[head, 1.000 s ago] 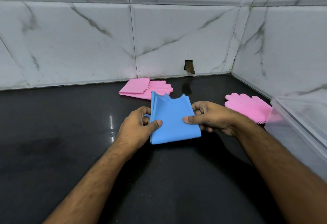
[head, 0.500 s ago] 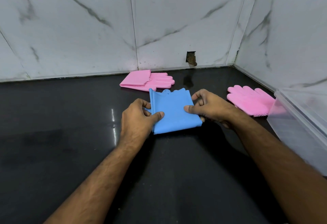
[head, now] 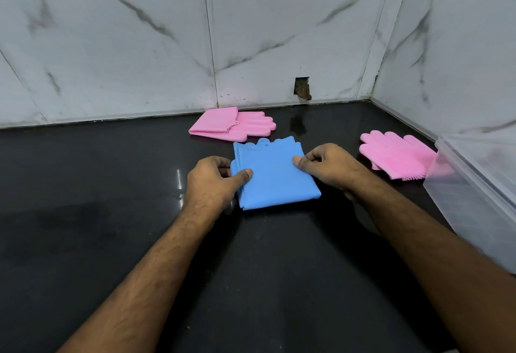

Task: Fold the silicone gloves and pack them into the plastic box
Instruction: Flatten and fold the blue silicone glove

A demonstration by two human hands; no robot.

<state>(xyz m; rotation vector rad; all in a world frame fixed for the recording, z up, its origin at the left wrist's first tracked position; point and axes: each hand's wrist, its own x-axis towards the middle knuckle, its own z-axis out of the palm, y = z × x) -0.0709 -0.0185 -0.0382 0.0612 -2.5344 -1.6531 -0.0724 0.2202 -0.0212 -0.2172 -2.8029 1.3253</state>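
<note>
A folded blue silicone glove (head: 275, 175) lies on the black counter in the middle of the view. My left hand (head: 213, 182) pinches its left edge, thumb on top. My right hand (head: 328, 167) pinches its right edge the same way. A folded pink glove (head: 229, 123) lies behind it near the wall. A second pink glove (head: 396, 154) lies flat to the right, its bristled end against the clear plastic box (head: 480, 199) at the right edge.
The black counter (head: 111, 213) runs back to a marble-tiled wall with a small broken hole (head: 303, 91). A side wall closes the corner on the right, behind the box.
Both hands keep their hold on the blue glove, which lies a little flatter and nearer me than before. The view has tilted slightly downward.
</note>
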